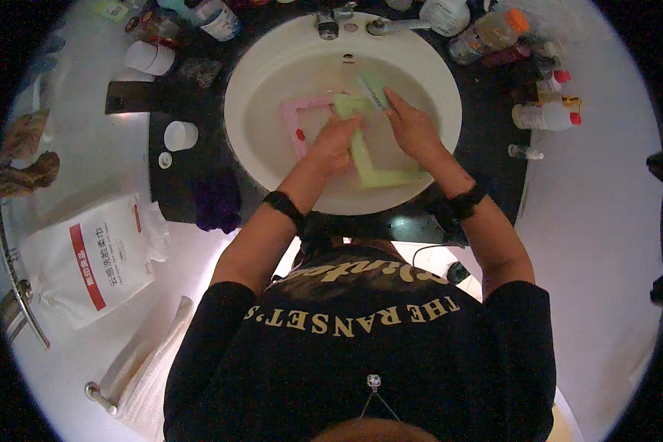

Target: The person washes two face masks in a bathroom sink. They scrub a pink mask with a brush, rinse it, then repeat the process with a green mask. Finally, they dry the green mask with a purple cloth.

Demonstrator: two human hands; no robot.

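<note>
My left hand [337, 141] is closed on a pale green frame-like piece [362, 163], whose visible sides meet in a corner low in the sink. In my right hand [414, 127] is a light green brush [374, 90], tilted, with its bristle side toward the green frame's upper end. I cannot tell whether the bristles touch the frame. A pink frame [291, 118] with a small red spot lies to the left of my left hand, partly in cloudy water. Both hands are over the white oval sink [236, 125].
A faucet [327, 28] stands at the sink's far rim. Bottles, among them an orange-capped one [491, 35], crowd the right of the black counter. White jars [180, 135] and a purple cloth [216, 205] sit left. A white tissue pack [92, 254] hangs near the left wall.
</note>
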